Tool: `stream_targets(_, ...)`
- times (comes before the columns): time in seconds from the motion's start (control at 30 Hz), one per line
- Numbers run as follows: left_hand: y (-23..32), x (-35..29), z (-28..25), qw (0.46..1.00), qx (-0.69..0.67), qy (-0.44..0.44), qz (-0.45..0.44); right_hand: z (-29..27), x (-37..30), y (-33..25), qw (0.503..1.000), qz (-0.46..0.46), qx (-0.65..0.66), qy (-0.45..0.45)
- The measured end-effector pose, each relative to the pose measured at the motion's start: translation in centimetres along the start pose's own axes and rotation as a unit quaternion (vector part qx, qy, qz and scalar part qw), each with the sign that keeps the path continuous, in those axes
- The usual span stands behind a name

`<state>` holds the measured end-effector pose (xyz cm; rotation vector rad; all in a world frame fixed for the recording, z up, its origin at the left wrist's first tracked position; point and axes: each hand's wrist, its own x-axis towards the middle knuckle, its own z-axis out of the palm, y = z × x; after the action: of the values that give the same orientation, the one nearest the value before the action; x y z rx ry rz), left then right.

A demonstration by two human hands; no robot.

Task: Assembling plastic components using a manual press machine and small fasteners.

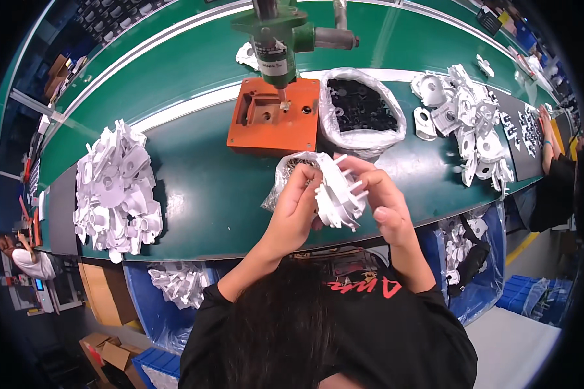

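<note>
A white moulded plastic part (336,193) with several thin posts is held above the near edge of the green table. My left hand (293,204) is closed on its left side, thumb along the body. At its right edge is my right hand (388,201), fingers bent and spread beside the posts, thumb apart from the part. Its fingertips appear to touch the part; some are hidden behind it. Just beyond my left hand lies a clear plastic bag (280,176) of small metal pieces, partly covered by the hand and the part.
Ahead stands a green press (276,48) over an orange fixture block (256,133). Beside it is a white-lined bag (363,138) of black pieces. White parts are heaped left (117,185) and right (464,117). Blue bins (143,292) sit below the edge. A co-worker's arm (550,142) is far right.
</note>
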<state>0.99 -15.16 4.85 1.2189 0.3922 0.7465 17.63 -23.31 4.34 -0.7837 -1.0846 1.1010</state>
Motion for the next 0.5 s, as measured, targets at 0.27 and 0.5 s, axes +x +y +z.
stream_targets(0.27, -0.6, 0.0, -0.4, 0.999, -0.036, 0.003, -0.014, 0.3, -0.3, -0.6, 0.981, -0.01, -0.195, 0.011)
stream_targets(0.5, -0.9, 0.0, -0.6, 0.997, -0.07, 0.013, -0.006, 1.0, -0.6, -1.7, 0.939, 0.005, -0.344, 0.017)
